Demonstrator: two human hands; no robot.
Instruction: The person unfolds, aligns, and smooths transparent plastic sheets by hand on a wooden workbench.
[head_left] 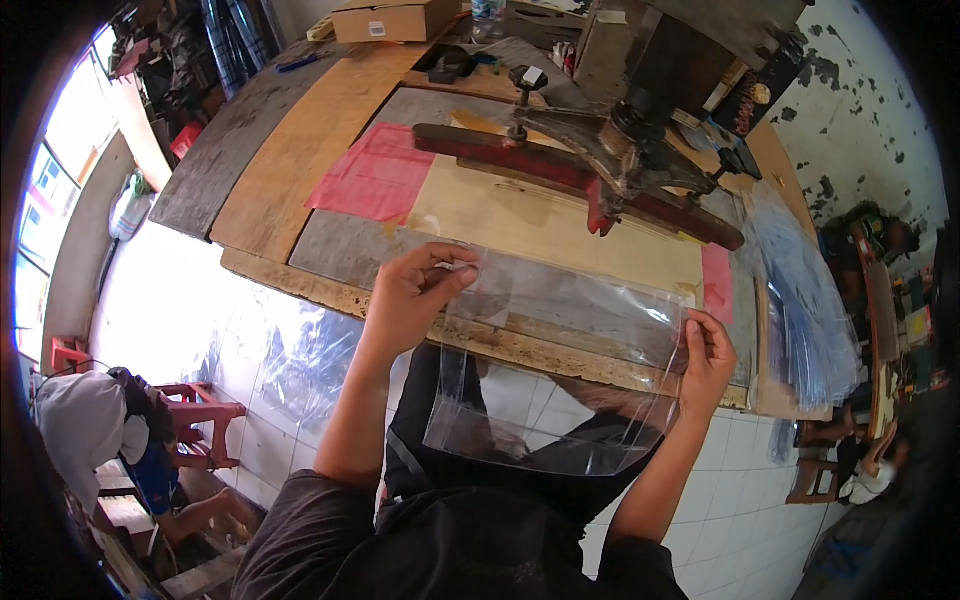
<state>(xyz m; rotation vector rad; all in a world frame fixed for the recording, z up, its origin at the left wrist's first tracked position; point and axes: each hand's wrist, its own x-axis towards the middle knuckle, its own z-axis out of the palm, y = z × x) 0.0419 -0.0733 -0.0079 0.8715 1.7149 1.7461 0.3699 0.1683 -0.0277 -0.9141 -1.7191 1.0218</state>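
Note:
A clear plastic sheet point(560, 415) hangs between my two hands over the front edge of the worktable, its lower part in front of my lap. My left hand point(420, 290) pinches its upper left corner between thumb and fingers. On the other side, my right hand point(708, 355) grips the upper right corner. Just beyond the sheet lies a cream-coloured board point(530, 215), with pink material point(375, 175) at its left end. Above that board sits the long bar point(500, 150) of a press, reddish and worn, apart from both hands.
The press head point(670, 70) rises at the back right. A stack of clear plastic sheets point(800, 300) lies at the table's right side. A cardboard box point(395, 18) stands at the back. Another person point(90, 430) sits low at the left, near a red stool point(200, 425).

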